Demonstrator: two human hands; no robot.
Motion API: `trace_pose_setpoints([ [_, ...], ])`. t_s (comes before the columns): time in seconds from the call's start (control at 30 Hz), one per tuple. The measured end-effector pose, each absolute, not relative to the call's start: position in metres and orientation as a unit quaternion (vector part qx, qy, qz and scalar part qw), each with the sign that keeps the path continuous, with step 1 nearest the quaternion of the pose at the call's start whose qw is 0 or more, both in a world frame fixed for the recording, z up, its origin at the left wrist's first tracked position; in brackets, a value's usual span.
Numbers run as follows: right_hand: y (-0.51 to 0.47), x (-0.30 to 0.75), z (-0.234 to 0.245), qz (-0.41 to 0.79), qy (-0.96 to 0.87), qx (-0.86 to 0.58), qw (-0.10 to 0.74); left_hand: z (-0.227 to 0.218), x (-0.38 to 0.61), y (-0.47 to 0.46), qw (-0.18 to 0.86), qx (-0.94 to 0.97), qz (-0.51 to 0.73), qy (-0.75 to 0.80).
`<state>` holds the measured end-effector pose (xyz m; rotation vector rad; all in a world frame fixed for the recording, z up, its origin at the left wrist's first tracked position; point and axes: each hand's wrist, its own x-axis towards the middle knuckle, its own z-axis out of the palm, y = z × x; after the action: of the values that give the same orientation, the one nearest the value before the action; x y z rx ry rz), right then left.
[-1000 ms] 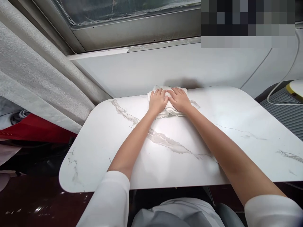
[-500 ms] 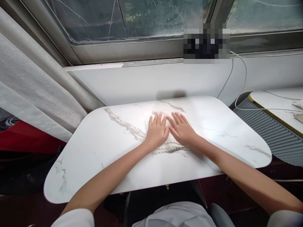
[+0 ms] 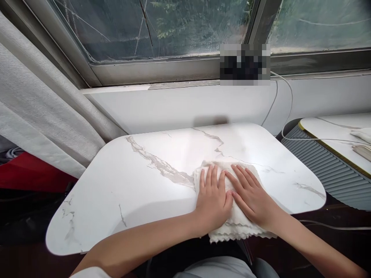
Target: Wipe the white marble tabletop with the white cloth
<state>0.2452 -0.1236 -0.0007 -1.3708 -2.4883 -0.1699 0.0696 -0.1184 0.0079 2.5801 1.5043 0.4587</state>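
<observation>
A folded white cloth (image 3: pixel 240 222) with a scalloped edge lies on the white marble-patterned table (image 3: pixel 95 185), its lower edge reaching over the table's near side. My left hand (image 3: pixel 213 200) presses flat on the cloth's left part, fingers stretched out. Beside it my right hand (image 3: pixel 251 195) lies flat on the right part, its fingers slightly spread and pointing up and left. Both palms hide some of the cloth, and the thumbs come close together.
A window (image 3: pixel 159 31) with a metal frame rises behind the white wall ledge. A pale curtain (image 3: pixel 43 88) hangs at the left. On the right stands a ribbed grey cabinet (image 3: pixel 327 170) with folded cloths (image 3: pixel 362 135) on top. A white cable (image 3: pixel 291 100) runs down to it.
Both hands have drawn the cloth from the table's middle toward me and a little right, to the near edge. The camera view has shifted slightly.
</observation>
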Motion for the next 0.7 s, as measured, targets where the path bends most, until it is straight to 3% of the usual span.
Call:
trace_pose_setpoints([
  [0.23,-0.098,0.290,0.000,-0.006,-0.856,-0.511,0.082,0.012,0.105,-0.092,0.098,0.859,0.147,0.481],
  [0.47,0.008,0.292,-0.001,0.037,-0.828,-0.559,0.024,0.013,0.118,-0.007,0.078,0.842,0.164,0.508],
  [0.7,0.101,0.251,0.005,0.030,-0.807,-0.583,0.091,0.013,0.105,0.083,0.038,0.802,0.183,0.568],
])
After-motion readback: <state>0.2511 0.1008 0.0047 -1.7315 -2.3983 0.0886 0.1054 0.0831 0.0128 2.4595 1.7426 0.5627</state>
